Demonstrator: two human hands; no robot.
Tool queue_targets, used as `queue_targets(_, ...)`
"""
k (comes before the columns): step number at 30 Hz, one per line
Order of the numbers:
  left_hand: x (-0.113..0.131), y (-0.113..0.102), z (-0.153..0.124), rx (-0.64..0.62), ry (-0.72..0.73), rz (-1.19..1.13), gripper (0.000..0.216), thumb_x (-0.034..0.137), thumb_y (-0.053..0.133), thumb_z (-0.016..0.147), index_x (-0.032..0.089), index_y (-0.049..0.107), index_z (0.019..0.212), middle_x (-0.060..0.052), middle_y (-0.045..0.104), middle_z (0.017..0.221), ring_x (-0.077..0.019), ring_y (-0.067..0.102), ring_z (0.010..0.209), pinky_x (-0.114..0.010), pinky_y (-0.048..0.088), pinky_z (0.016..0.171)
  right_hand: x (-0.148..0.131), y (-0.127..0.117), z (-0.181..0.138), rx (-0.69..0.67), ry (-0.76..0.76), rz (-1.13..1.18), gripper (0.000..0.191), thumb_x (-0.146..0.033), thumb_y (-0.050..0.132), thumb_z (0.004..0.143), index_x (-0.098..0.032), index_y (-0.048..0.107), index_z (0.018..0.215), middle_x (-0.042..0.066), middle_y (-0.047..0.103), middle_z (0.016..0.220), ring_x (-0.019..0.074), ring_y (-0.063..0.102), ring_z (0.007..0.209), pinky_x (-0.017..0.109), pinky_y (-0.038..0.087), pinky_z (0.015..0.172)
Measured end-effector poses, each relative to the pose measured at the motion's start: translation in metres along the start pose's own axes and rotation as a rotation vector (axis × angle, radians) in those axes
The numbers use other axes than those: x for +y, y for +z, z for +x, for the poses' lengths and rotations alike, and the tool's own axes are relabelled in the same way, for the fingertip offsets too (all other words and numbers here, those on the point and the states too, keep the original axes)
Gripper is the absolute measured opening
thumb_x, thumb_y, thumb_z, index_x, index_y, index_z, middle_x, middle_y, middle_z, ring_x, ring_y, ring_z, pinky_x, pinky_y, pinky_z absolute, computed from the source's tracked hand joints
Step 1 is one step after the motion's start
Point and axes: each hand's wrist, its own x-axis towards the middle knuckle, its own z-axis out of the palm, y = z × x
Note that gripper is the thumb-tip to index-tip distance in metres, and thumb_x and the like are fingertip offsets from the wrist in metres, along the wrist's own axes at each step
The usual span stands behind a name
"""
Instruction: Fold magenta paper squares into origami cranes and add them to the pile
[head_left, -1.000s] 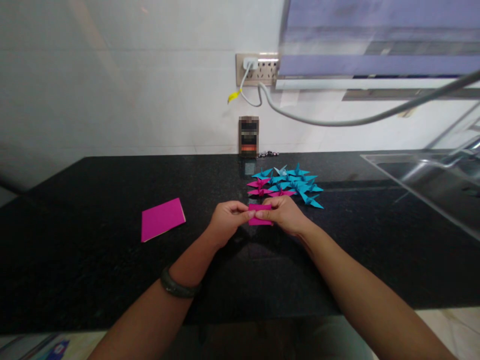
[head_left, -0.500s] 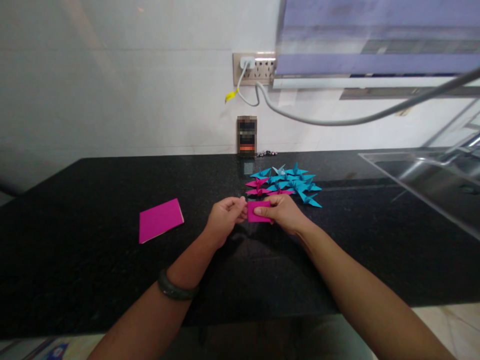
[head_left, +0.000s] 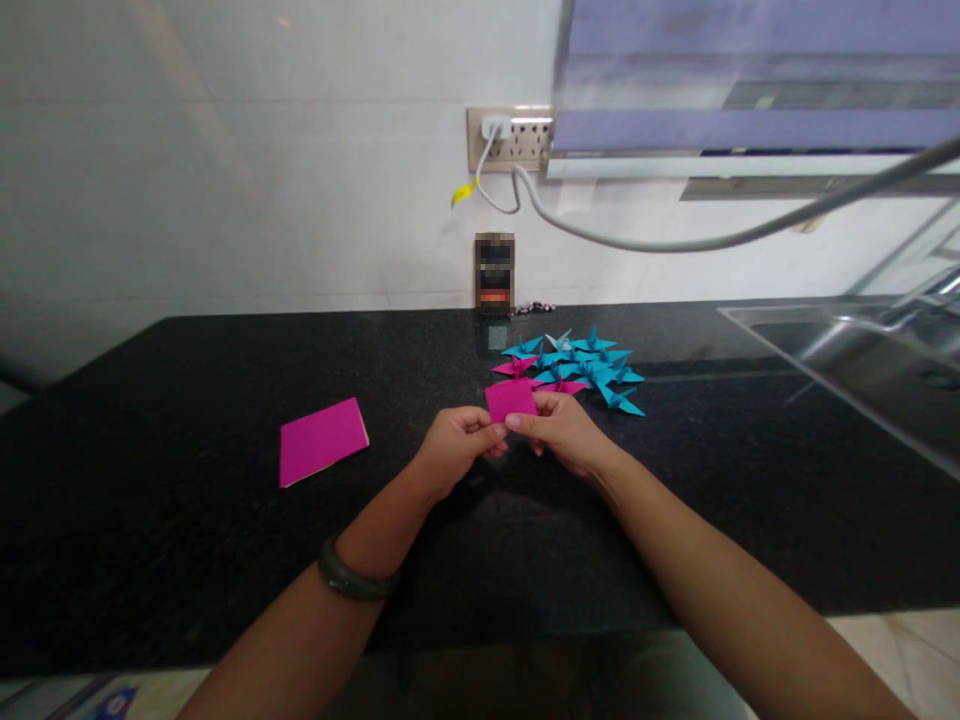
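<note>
Centrally, a pink paper (head_left: 511,398) sits between the left hand (head_left: 456,446), pinching its lower left corner, and the right hand (head_left: 568,430), gripping its lower right.

matt held paper sq. (head_left: 511,396), glossy stone-look ctr. (head_left: 195,570), shiny metal sink (head_left: 825,384), smooth wall (head_left: 225,200) w/ sheen

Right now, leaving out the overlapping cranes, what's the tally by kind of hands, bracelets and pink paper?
Left hand and right hand: 2
Bracelet: 1
Held pink square: 1
Pink paper pile on the counter, sheets uncountable: 1
Total: 5
</note>
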Motion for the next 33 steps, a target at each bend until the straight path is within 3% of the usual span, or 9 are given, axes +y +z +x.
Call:
queue_targets(10,0.002,0.001,0.001,0.124,0.023,-0.077,0.022,0.032,0.071,0.058,0.013,0.060,0.058,0.000,0.061,0.052,-0.0083,0.053,0.047,-0.021,0.042,0.052,0.006,-0.001,0.002,0.045,-0.049,-0.016,0.025,-0.036,0.065,0.066,-0.013,0.057,0.058,-0.004,0.048,0.048,0.0042,0.038,0.037,0.018,0.031,0.036)
queue_targets(14,0.001,0.000,0.002,0.142,0.027,-0.079,0.022,0.031,0.070,0.059,0.013,0.058,0.056,0.000,0.060,0.051,-0.0078,0.052,0.046,-0.020,0.041,0.051,0.001,-0.007,0.004,0.149,-0.043,0.064,0.029,-0.041,0.064,0.066,-0.015,0.057,0.058,-0.004,0.050,0.050,0.0052,0.040,0.038,0.019,0.034,0.036)
queue_targets(17,0.000,0.000,0.001,0.097,0.029,-0.037,0.021,0.029,0.070,0.060,0.013,0.058,0.055,0.001,0.060,0.051,-0.0077,0.052,0.047,-0.021,0.041,0.052,-0.002,-0.007,0.003,0.154,-0.067,0.100,0.028,-0.037,0.071,0.058,-0.016,0.062,0.074,-0.002,0.057,0.062,0.0072,0.047,0.048,0.018,0.036,0.039)
queue_targets(20,-0.001,0.001,0.000,0.008,0.027,-0.002,0.020,0.029,0.069,0.061,0.013,0.058,0.056,0.001,0.059,0.052,-0.0081,0.053,0.049,-0.021,0.042,0.053,0.000,0.000,0.001,0.065,-0.055,0.056,0.027,-0.033,0.074,0.055,-0.015,0.063,0.073,-0.001,0.060,0.065,0.0077,0.047,0.051,0.019,0.035,0.042)
queue_targets(25,0.000,0.000,-0.002,-0.061,0.043,0.048,0.021,0.030,0.067,0.064,0.013,0.058,0.056,0.001,0.058,0.051,-0.0073,0.051,0.049,-0.020,0.040,0.053,0.003,0.005,0.001,0.172,-0.051,0.083,0.023,-0.035,0.071,0.060,-0.013,0.062,0.061,-0.004,0.052,0.050,0.0055,0.037,0.043,0.021,0.028,0.043)
queue_targets(29,0.004,0.000,-0.003,-0.059,0.029,0.063,0.021,0.031,0.066,0.064,0.013,0.059,0.056,0.001,0.058,0.051,-0.0073,0.050,0.048,-0.020,0.040,0.053,0.001,0.003,0.004,0.304,-0.075,0.186,0.026,-0.035,0.070,0.061,-0.014,0.059,0.053,-0.004,0.049,0.048,0.0061,0.037,0.045,0.022,0.027,0.046)
queue_targets(33,0.006,0.003,-0.003,-0.037,-0.016,0.037,0.021,0.030,0.067,0.063,0.012,0.058,0.055,0.000,0.058,0.051,-0.0075,0.051,0.048,-0.020,0.041,0.053,0.002,0.001,0.005,0.332,-0.100,0.201,0.028,-0.037,0.067,0.064,-0.015,0.055,0.050,-0.005,0.045,0.045,0.0059,0.034,0.042,0.022,0.024,0.043)
